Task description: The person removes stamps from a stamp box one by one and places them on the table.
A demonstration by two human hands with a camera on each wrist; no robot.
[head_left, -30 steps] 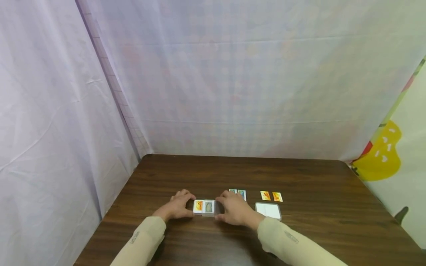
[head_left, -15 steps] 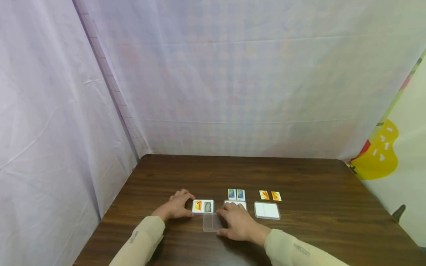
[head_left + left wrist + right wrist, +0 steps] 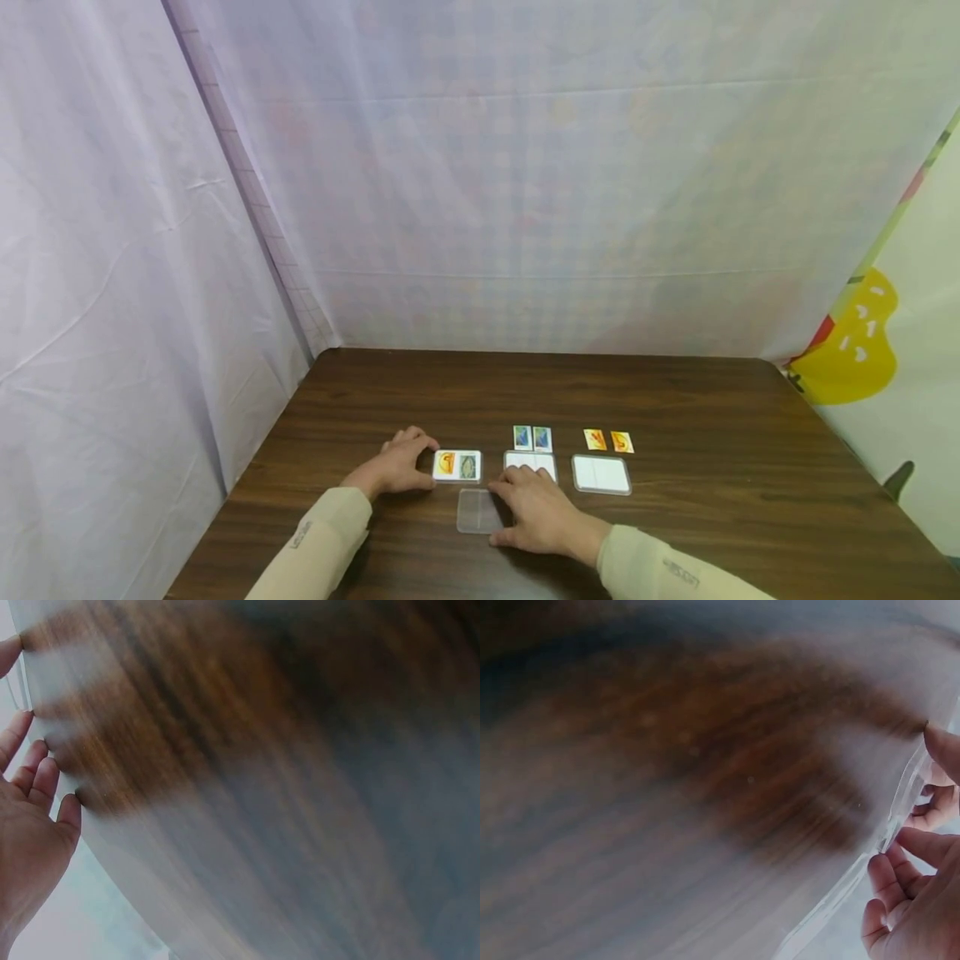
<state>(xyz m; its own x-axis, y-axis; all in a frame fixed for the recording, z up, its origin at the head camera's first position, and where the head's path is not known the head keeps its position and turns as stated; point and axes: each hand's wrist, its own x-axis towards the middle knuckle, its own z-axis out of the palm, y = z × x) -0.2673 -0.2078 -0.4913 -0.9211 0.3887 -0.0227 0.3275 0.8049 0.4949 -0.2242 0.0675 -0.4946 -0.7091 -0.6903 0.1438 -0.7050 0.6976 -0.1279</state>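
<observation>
At the left, a flat clear plastic case (image 3: 458,467) lies on the table, showing an orange-and-yellow picture stamp and a greenish-grey one on white. My left hand (image 3: 397,465) holds its left end between thumb and index finger; the other fingertips rest on the tabletop in the left wrist view. Just below and right of that case, my right hand (image 3: 542,512) grips the right end of a clear lid (image 3: 474,511) low over the wood, thumb at the near edge, index finger at the far one. The lid's clear edge (image 3: 840,889) also runs past the fingers in the right wrist view.
Beyond the right hand sits a white-lined case (image 3: 529,460), partly covered by the fingers, with two blue-green stamps (image 3: 532,438) behind it. A similar case (image 3: 602,475) lies to the right below two orange-yellow stamps (image 3: 608,441). White curtains surround the dark wooden table (image 3: 420,383).
My right hand has drawn the clear lid off the left case toward me, uncovering the middle case and blue-green stamps. My left hand has stayed at the case.
</observation>
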